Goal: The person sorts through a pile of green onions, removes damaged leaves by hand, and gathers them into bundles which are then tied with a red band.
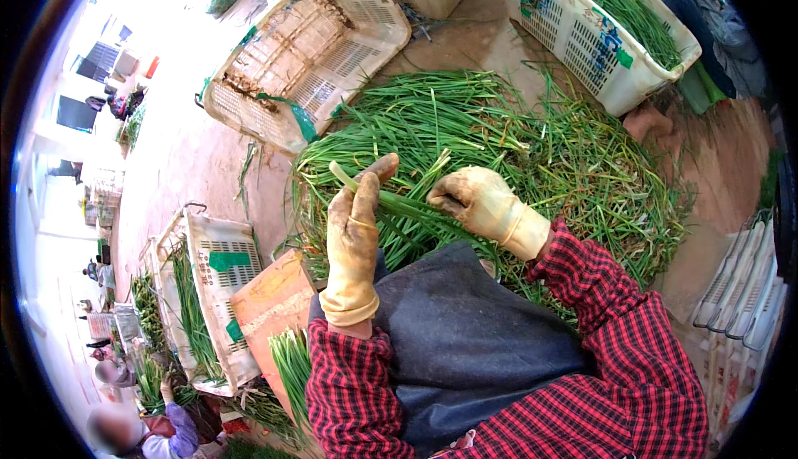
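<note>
My left hand (351, 241), in a soiled cream rubber glove, holds a green onion stalk (404, 203) across its fingers. The stalk's pale base sticks out past the fingers at upper left, and its green leaves trail right over my lap. My right hand (489, 206), gloved alike, is curled just above those leaves; whether it pinches one is hidden. Before me on the floor lies a broad heap of green onions (399, 116), with yellowed leaf trimmings (598, 209) on its right side. A dark apron (474, 315) covers my lap.
A tilted white plastic crate (312, 85) stands beyond the heap. Another crate (567, 35) at upper right holds greens, beside a person (704, 28). On my left are a wooden board (274, 297), bundled greens (292, 365), a crate (221, 284) and a co-worker (174, 428). White baskets (735, 278) are stacked right.
</note>
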Demonstrator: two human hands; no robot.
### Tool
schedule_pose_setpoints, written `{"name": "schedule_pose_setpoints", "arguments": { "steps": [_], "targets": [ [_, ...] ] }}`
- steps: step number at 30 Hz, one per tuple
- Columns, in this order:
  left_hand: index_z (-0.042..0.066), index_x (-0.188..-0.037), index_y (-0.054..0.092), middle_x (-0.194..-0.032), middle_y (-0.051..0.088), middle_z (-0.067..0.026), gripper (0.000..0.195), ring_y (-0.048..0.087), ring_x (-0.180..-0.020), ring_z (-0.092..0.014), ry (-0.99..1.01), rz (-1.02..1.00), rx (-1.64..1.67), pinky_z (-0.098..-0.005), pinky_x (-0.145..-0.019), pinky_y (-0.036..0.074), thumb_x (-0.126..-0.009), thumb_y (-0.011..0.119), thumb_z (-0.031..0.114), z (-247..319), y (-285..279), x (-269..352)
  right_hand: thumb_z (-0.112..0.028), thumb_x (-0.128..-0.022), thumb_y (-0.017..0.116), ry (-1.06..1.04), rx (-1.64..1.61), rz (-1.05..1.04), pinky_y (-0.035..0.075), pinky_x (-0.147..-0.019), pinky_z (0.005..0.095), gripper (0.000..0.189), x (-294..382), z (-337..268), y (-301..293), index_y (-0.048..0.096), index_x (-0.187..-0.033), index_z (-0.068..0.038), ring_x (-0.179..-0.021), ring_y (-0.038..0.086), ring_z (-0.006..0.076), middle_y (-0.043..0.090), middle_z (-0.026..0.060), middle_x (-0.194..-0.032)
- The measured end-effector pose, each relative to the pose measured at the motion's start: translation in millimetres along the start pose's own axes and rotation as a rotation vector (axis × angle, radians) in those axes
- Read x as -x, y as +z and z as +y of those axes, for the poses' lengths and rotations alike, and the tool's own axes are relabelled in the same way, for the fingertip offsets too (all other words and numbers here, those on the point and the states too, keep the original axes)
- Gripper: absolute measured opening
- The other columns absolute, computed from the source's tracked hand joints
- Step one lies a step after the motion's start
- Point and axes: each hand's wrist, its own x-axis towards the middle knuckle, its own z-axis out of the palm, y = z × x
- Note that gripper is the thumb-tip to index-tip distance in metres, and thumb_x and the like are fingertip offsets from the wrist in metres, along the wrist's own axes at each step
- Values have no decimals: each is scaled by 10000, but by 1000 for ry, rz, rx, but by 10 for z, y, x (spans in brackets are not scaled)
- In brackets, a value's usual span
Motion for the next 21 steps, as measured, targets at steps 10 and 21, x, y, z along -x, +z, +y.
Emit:
{"name": "schedule_pose_setpoints", "arguments": {
  "steps": [10, 21],
  "targets": [
    [-28, -1177, 609, -744, 638, -21, 328, 602, -705, -111, 83, 227, 193, -220, -673, 492, -1004, 485, 222, -42, -39, 24, -275, -859, 575, 586, 441, -1046, 541, -763, 437, 236, 1724, 1116, 456, 721, -947, -112, -882, 673, 340, 700, 163, -957],
    [48, -1078, 696, -870, 674, -2, 180, 560, -763, -51, -72, 52, -420, -201, -687, 444, -925, 627, 113, -44, 223, 74, -113, -795, 578, 566, 684, -401, 490, -909, 403, 355, 934, 1983, 694, 687, -1127, -171, -1136, 573, 275, 623, 44, -1220]
  ]
}}
